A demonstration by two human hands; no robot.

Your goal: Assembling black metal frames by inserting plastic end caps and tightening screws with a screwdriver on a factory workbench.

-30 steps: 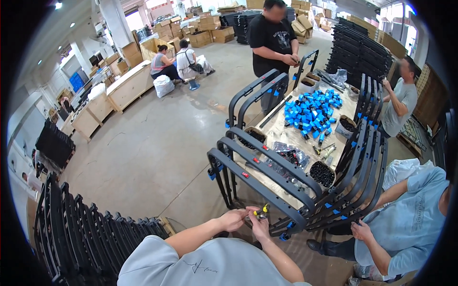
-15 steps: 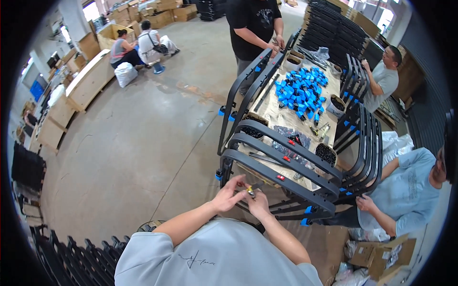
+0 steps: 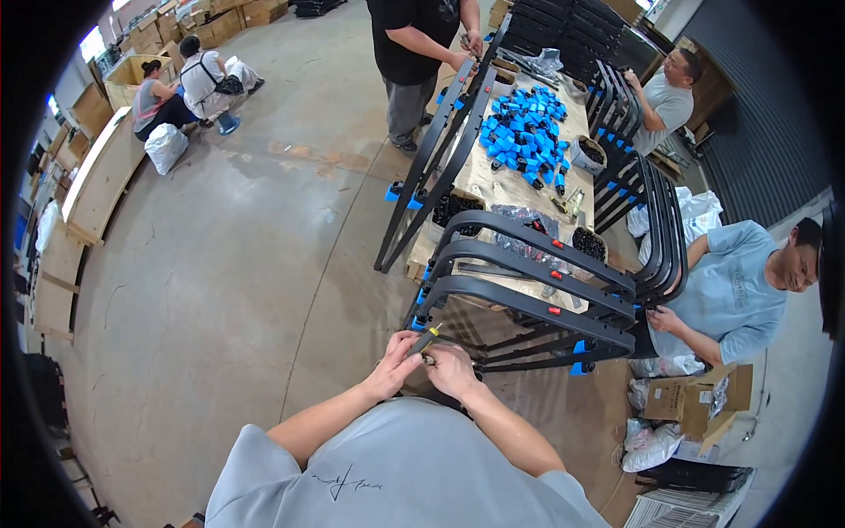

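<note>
Black curved metal frames [image 3: 528,290] now sit at twelve o'clock, nearer; left hand [image 3: 398,361] and right hand [image 3: 451,368] pinch a small yellow-tipped tool [image 3: 424,341], fingers closed.

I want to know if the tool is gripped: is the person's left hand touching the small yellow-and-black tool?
Touching. The head view shows the left hand closed around the yellow-and-black tool, no gap.

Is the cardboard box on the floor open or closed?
Open. The cardboard box has its flaps spread outward, and pale things show inside.
</note>
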